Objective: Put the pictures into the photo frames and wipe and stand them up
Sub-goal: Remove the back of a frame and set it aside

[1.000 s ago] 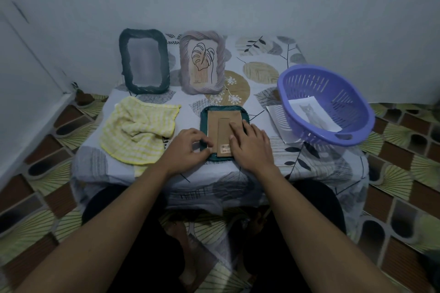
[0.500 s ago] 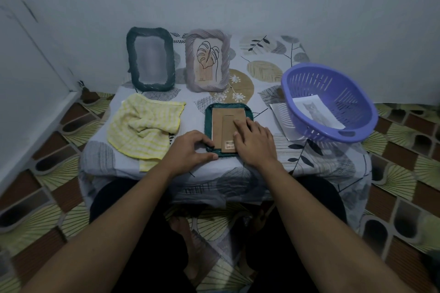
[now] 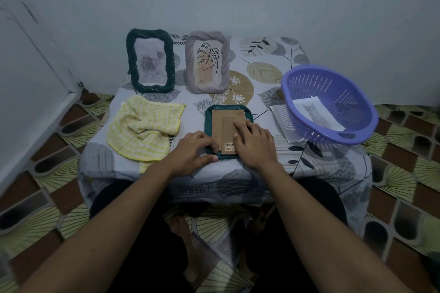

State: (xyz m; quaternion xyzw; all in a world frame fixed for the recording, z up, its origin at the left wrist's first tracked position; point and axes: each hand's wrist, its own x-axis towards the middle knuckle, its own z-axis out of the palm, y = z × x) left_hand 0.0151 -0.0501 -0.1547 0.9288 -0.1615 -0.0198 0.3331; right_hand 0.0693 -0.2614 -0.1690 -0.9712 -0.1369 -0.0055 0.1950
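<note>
At the near edge of the table (image 3: 142, 169), your left hand (image 3: 192, 152) curls its grip on the near-left corner of the face-down green frame (image 3: 208, 116). Your right hand (image 3: 253, 143) lies flat, fingers straight, on the cardboard back (image 3: 226, 122). Right of that hand, a purple basket (image 3: 357, 112) holds a cat picture (image 3: 314, 114). Beyond both, a dark frame (image 3: 129, 59) and a mauve frame (image 3: 190, 64) stand upright.

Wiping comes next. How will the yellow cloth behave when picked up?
The yellow cloth lies crumpled in soft folds, so it will probably hang floppy, not stiff. It looks thin, so likely light. Lying flat, it should not roll.
</note>
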